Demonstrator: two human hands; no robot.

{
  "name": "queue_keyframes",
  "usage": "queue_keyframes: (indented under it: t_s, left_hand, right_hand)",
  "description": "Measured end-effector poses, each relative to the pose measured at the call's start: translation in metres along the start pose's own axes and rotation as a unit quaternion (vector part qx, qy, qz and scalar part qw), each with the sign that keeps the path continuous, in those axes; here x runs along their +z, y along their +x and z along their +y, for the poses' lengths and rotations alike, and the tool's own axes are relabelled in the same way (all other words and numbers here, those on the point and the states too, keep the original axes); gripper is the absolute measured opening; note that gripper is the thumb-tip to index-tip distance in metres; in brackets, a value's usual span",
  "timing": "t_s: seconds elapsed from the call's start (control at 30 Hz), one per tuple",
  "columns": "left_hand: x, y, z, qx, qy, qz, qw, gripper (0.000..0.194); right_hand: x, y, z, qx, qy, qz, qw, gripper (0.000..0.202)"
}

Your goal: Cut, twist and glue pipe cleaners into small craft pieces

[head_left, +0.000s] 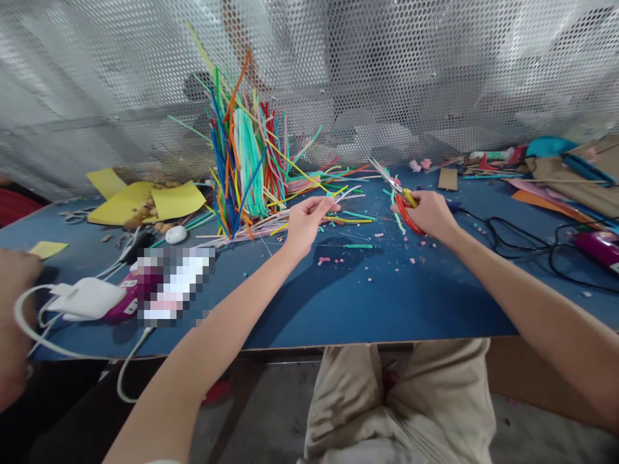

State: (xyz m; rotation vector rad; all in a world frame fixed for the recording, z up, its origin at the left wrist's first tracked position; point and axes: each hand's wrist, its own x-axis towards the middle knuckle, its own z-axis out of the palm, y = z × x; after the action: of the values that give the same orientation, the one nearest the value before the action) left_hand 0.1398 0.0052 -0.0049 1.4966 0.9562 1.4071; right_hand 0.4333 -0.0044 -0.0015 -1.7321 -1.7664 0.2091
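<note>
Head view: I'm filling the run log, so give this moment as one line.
left hand: pinching thin strip | right hand: holding scissors | blue table: strip bundle, scraps

No text, label, brand, number or sign can be read anywhere. The one patch at about eight o'clock on the blue surface (338, 309) is blurred beyond reading.
</note>
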Motion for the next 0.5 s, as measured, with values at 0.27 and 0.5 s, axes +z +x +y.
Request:
queue_keyframes:
  t_s: [0.27,0.5]
  left_hand:
    - [0.006,-0.004,0.002,0.007,0.002,-0.019,1.000,0.037]
    - [0.003,-0.003,-0.004,0.010,-0.006,-0.008,1.000,0.036]
  right_hand:
    - [0.012,0.060,0.004,-0.056,-0.229,-0.062,0.970,0.056]
    - [0.026,0.079,-0.011,-0.112,-0.284,-0.134,0.943,0.036]
